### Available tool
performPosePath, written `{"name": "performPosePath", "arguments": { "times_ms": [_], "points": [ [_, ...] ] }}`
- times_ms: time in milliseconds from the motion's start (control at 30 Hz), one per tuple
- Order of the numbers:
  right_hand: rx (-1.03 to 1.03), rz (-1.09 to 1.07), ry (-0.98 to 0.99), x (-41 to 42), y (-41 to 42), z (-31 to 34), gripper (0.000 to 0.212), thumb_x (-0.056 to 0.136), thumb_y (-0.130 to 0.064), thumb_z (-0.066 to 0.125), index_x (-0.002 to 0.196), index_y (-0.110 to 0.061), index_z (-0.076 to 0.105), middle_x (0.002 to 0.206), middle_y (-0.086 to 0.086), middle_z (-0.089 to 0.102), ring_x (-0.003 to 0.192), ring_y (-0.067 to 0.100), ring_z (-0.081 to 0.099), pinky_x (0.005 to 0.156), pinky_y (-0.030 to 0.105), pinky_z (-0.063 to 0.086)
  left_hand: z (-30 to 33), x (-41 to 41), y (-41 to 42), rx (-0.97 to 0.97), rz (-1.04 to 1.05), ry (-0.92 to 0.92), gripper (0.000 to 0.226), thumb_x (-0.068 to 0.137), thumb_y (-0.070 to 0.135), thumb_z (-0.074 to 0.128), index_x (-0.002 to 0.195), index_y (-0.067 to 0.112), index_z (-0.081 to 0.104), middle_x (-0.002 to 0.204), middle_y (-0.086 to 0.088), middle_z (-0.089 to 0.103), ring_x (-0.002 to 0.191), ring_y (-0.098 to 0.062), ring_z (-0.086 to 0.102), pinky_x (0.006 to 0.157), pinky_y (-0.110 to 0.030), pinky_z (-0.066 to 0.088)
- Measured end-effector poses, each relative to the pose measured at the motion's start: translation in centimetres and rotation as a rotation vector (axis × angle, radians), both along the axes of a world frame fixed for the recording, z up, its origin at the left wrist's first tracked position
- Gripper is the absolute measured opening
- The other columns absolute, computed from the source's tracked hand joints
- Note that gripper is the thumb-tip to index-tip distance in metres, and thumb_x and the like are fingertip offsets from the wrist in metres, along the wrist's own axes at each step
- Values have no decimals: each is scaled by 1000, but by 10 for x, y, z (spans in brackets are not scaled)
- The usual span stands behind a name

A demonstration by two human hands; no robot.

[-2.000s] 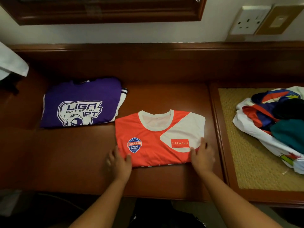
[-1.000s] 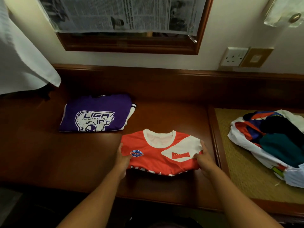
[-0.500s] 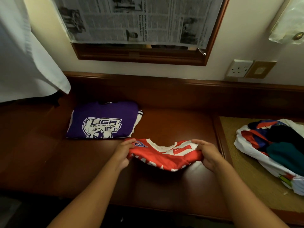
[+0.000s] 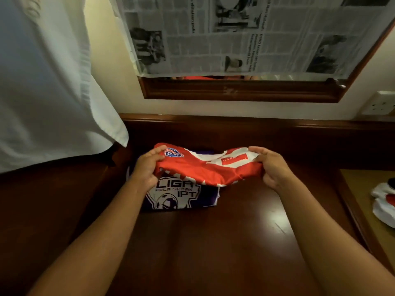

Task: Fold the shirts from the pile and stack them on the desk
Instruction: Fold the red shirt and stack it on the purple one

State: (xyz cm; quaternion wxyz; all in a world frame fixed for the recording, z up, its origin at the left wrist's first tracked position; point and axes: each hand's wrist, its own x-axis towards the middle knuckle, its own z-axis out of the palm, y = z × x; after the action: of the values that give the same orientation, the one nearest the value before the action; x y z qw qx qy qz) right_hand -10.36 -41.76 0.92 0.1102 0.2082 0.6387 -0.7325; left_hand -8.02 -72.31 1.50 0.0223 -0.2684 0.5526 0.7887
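A cream wall (image 4: 119, 88) is being fronted by a wood-framed mirror (image 4: 239, 90), which is being covered by newspaper (image 4: 245, 33). A socket (image 4: 380, 103) is being shown at right, a white cloth (image 4: 47, 82) at left.

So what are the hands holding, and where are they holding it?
Both hold the folded red shirt: the left hand grips its left end, the right hand its right end, above the purple shirt.

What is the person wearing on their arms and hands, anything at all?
Nothing that shows. The left hand and right hand are bare, with no gloves, rings or watch visible. Both forearms are uncovered to the bottom of the picture, with no sleeve in view.
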Motion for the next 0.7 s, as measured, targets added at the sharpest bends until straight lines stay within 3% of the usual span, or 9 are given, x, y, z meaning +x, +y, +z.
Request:
{"name": "performPosePath", "arguments": {
  "times_ms": [133,233,333,400,500,567,633,700],
  "points": [
    [81,14,59,-33,-62,-27,35,94,2,42,106,-21,65,110,11,62,95,28,67,80,43,59,-27,-27,-64,-79,71,19,42,90,-5,45,123,15,61,106,-9,63,89,-21,63,59,-25,55],
    [248,69,54,-43,-92,-77,38,92,6,41,109,-18,66,113,12,60,98,34,64,81,45,55,-83,-32,-101,-291,23,-64,44,89,-7,45,117,21,64,112,-12,65,87,-23,64,63,-30,55],
    [379,164,-39,-32,-111,-139,37,90,9,41,109,-14,63,124,18,57,101,31,58,75,35,53,-147,-19,-122,-520,-70,-176,36,89,-3,51,101,27,66,132,-14,56,106,-29,61,81,-36,54],
    [426,175,-94,-22,-115,-169,33,92,5,41,109,-13,62,125,21,57,106,32,56,77,34,53,-174,-8,-128,-554,-55,-222,36,90,-6,50,113,16,65,135,-15,53,113,-29,58,81,-28,49],
    [393,130,-144,-10,-117,-185,24,100,-9,43,115,-12,60,128,14,56,114,33,55,88,45,55,-193,0,-133,-641,-63,-251,45,85,-12,46,120,13,62,124,-19,59,92,-25,60,68,-25,47],
    [379,105,-145,-5,-117,-184,23,100,-8,42,116,-12,59,130,12,54,117,32,53,89,43,54,-197,0,-136,-697,-54,-237,47,83,-12,45,117,15,64,118,-21,62,85,-32,60,65,-32,50],
    [421,78,-163,-5,-115,-182,27,100,-3,40,116,-13,59,134,12,50,122,33,49,93,45,53,-196,-3,-138,-767,-30,-243,47,81,-12,44,114,13,66,118,-21,62,97,-43,60,78,-45,52],
    [459,79,-180,-5,-114,-180,30,100,-2,40,120,-12,59,137,12,48,125,34,47,95,48,51,-196,-6,-138,-841,-25,-238,47,80,-12,43,112,11,67,121,-21,60,103,-41,59,88,-48,51]
  ]
}}
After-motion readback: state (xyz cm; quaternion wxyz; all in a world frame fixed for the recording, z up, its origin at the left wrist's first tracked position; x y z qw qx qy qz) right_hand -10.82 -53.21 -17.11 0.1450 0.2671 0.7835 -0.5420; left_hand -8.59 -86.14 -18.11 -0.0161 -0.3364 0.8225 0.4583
